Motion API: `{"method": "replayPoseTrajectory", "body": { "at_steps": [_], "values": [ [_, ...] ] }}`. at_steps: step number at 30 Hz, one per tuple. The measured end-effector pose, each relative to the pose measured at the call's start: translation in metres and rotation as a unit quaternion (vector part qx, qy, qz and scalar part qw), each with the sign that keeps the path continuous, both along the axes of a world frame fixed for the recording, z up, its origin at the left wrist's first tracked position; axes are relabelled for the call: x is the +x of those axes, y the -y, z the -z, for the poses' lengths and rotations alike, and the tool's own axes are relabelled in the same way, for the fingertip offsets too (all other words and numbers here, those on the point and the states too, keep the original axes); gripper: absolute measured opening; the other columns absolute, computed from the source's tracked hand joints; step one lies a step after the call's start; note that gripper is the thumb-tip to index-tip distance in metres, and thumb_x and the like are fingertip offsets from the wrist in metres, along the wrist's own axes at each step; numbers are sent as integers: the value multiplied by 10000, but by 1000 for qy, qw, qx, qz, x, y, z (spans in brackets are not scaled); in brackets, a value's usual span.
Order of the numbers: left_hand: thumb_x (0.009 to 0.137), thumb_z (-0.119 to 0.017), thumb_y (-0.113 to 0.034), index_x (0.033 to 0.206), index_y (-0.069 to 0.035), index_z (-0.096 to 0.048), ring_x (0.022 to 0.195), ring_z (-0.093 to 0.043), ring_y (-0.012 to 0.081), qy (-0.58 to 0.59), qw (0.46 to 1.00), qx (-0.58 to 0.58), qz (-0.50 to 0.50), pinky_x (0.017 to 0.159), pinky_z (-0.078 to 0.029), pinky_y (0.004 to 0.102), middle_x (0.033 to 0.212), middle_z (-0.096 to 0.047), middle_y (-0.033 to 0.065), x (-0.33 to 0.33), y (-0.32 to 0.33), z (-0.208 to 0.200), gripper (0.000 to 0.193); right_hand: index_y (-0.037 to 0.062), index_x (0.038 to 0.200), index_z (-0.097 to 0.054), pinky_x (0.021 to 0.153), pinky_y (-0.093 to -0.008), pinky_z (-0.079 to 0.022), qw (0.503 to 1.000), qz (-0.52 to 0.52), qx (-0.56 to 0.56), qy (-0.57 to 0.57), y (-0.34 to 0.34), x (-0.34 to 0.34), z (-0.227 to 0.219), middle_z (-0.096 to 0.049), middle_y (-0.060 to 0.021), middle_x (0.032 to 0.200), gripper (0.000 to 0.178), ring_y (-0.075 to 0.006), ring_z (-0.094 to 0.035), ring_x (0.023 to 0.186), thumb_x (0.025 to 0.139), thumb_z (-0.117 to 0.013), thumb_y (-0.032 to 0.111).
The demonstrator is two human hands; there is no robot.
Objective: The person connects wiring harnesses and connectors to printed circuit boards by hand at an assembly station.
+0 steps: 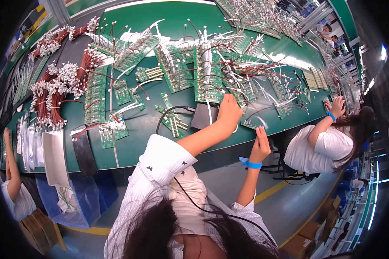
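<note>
My left hand [230, 111] reaches over the near edge of a large green circuit board [203, 93], its fingers pinched together. A small white spot shows at the fingertips, too small to name. My right hand [260, 144], with a blue band on the wrist, is at the bench's front edge. Its fingers are pressed together on the edge of a small green circuit board [250, 124]. A white wire above that board is smeared by motion. Below my left forearm's far side sits a dark grey box [199, 115] with a black cable plugged in.
Bundles of brown wires with white connectors [69, 75] lie left on the green bench [147, 149]. Circuit boards with white and red wires [173, 64] fill the middle. A metal chute [56, 157] overhangs a blue bag [80, 203]. Co-workers work at left and right [320, 142].
</note>
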State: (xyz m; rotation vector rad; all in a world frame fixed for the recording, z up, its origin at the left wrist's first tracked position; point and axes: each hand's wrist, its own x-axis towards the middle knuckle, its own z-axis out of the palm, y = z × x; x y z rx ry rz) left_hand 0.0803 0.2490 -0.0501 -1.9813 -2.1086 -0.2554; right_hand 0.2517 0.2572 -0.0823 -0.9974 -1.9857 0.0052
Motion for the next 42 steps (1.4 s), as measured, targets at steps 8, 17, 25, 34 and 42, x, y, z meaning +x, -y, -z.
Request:
{"method": "replayPoseTrajectory", "body": {
  "at_steps": [8, 17, 25, 34, 42],
  "values": [
    [664, -571, -160, 773, -75, -671, 967, -472, 273, -41, 998, 44, 37, 920, -293, 427, 892, -569, 118, -7, 26, -12, 171, 21, 944, -629, 795, -340, -463, 996, -44, -65, 32, -4, -5, 0, -604, -137, 1026, 257, -263, -565, 1002, 741, -524, -98],
    [716, -620, -66, 935, -41, -599, 835, -547, 270, 360, 903, 218, 79, 740, -443, 363, 895, -571, 95, -47, 166, -50, 221, 15, 956, -610, 772, -349, -456, 999, -38, -12, 36, -2, -14, -5, -596, -127, 1025, 271, -275, -577, 924, 732, -514, -104],
    [790, -505, 27, 885, 11, -585, 641, -546, 256, 451, 824, 267, -215, 593, -437, 328, 785, -561, 135, -106, 208, -14, 125, -46, 849, -566, 536, -264, -454, 965, -172, -22, -197, 77, -60, -33, -583, -122, 738, 157, -159, -547, 596, 787, -422, -39],
    [734, -642, -145, 771, -65, -629, 725, -499, 213, 448, 841, 180, -242, 675, -396, 320, 748, -596, 38, -115, 178, 11, 89, 16, 979, -556, 722, -359, -455, 945, -296, -119, 74, 125, -145, -37, -544, -127, 994, 278, -287, -544, 875, 705, -594, -6],
    [688, -679, -172, 793, -104, -624, 751, -486, 174, 416, 862, 158, -242, 714, -361, 311, 720, -616, -31, -117, 173, 17, 136, 25, 1070, -549, 763, -378, -451, 948, -276, -144, 69, 123, -145, -13, -510, -138, 1056, 377, -310, -517, 924, 701, -575, -46]
  ]
}}
